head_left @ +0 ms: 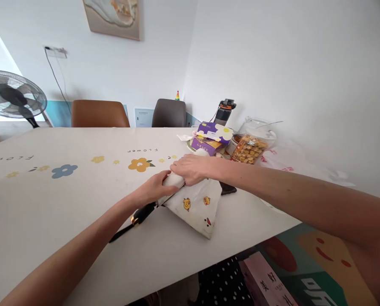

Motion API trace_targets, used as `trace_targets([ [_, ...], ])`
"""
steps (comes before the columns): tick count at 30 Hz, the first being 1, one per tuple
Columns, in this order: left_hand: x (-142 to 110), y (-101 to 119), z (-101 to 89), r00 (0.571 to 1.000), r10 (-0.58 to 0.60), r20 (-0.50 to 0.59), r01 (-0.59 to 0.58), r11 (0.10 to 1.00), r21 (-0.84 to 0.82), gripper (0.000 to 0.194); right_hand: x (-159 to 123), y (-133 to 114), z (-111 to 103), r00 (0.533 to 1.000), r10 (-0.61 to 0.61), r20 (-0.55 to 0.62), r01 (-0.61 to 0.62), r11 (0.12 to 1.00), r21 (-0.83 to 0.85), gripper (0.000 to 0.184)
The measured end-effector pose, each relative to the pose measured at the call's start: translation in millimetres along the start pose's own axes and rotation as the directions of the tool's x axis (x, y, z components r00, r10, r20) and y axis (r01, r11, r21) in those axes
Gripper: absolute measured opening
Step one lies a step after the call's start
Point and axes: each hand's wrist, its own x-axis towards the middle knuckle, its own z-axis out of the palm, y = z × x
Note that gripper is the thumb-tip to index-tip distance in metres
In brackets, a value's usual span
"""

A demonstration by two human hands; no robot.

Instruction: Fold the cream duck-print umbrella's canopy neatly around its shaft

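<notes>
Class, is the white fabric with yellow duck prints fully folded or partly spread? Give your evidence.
Partly spread: the left hand and right hand hold the white duck-print fabric bunched, but a pointed flap fans out.

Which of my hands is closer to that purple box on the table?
Your right hand. It's on the printed white fabric, just in front of the purple box; your left hand is farther off, on the fabric's left side.

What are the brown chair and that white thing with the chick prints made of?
Brown chair: probably leather or faux leather, judging by its smooth, softly shiny surface. White thing: likely thin, fairly matte fabric, given its loose, creased flap.
</notes>
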Motion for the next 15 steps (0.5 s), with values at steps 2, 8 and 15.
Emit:
trace_targets([
  [2, 2, -4, -6.6, 0.995, -0.019, 0.095, 0.024, 0.998, -0.05, 0.045, 2, -4, -6, 0.997, -0.043, -0.062, 0.042, 0.999, -0.028, 0.023],
  [8, 14, -29, -4.6, 0.977, -0.127, 0.171, 0.203, 0.802, -0.562, 0.036, 10, -1, -10, 0.972, -0.019, -0.235, 0.006, 0.998, -0.056, 0.027],
  [15, 26, -51, -11.0, 0.916, -0.321, 0.241, 0.378, 0.483, -0.79, 0.035, 1, 40, 27, 0.812, 0.534, -0.234, -0.425, 0.817, 0.39, 0.029],
])
